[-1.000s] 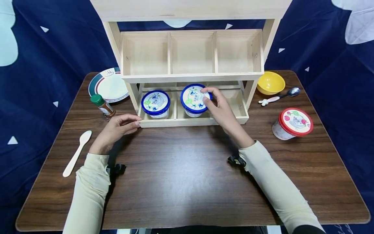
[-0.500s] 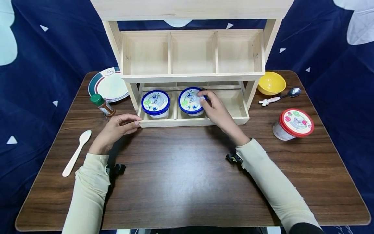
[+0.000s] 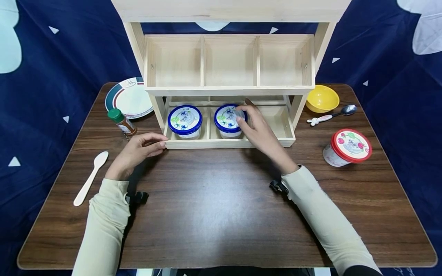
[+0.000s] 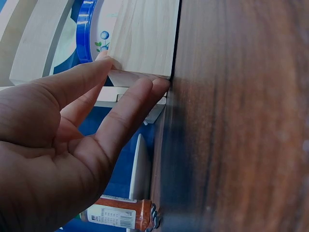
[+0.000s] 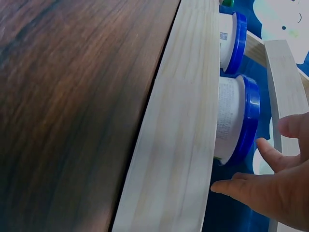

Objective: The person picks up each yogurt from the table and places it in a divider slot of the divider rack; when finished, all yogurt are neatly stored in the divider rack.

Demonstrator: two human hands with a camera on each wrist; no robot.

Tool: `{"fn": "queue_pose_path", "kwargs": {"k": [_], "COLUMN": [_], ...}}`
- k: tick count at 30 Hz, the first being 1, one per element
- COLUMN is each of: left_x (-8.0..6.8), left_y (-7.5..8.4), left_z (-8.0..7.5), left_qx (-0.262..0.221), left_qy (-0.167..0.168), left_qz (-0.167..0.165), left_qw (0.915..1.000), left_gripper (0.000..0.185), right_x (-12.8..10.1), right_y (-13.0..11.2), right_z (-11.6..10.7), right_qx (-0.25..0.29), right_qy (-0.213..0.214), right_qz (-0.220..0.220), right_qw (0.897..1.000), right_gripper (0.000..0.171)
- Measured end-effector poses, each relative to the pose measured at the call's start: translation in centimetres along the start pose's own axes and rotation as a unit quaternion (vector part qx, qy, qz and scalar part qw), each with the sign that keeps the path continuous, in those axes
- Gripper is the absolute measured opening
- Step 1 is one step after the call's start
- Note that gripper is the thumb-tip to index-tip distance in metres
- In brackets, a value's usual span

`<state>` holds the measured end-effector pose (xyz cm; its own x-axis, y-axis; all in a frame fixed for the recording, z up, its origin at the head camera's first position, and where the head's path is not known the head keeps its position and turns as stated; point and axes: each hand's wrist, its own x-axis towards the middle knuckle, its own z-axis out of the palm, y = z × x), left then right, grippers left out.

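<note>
Blue-lidded tub [image 3: 228,119], white-walled, standing upright in the middle compartment of the lower tray of the wooden rack [image 3: 228,143]; your right hand [image 3: 257,128] lies just to its right, fingers loosely extended over the lid's right edge; the right wrist view shows the fingertips [image 5: 268,150] a little clear of the blue rim, gripping nothing; whether any finger touches the lid top, you cannot tell. Lid print: blue berries and green leaves around small writing, too small to read; fine print on the tub wall likewise unreadable. Second blue-lidded tub [image 3: 185,120], same pattern, in the left compartment, just beside the first. Your left hand [image 3: 138,151] rests on the table [image 3: 221,214], straight fingers [image 4: 145,94] pressing the rack's front left corner. Spice bottle [image 3: 121,122], green cap, label unreadable, left of the rack; red-lidded tub [image 3: 347,147], fruit print, well apart to the right.
</note>
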<state>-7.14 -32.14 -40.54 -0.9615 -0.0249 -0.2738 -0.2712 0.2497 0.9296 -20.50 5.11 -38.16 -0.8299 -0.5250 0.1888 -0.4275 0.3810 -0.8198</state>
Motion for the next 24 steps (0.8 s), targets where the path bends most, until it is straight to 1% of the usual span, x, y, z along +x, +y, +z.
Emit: {"fn": "queue_pose_path", "kwargs": {"k": [4, 11, 19, 24], "left_x": [0.1, -0.1, 0.0, 0.0], "left_y": [0.0, 0.1, 0.0, -0.2], "left_z": [0.1, 0.1, 0.0, 0.0], "left_qx": [0.01, 0.014, 0.011, 0.007], "left_qy": [-0.001, 0.003, 0.0, -0.001], "left_qz": [0.002, -0.002, 0.007, 0.015], "left_qw": [0.9999, 0.9999, 0.9999, 0.9999], "left_gripper": [0.036, 0.037, 0.035, 0.034], "right_x": [-0.3, -1.1, -2.3, -3.3], "right_y": [0.0, 0.3, 1.0, 1.6], "right_z": [-0.6, -1.7, -3.5, -5.0], "right_qx": [0.005, 0.041, 0.024, 0.011], "right_qy": [0.008, 0.025, 0.056, 0.072], "right_qz": [-0.005, -0.001, 0.008, 0.03], "right_qw": [1.0, 0.999, 0.998, 0.997], "right_gripper": [0.038, 0.033, 0.032, 0.034]}}
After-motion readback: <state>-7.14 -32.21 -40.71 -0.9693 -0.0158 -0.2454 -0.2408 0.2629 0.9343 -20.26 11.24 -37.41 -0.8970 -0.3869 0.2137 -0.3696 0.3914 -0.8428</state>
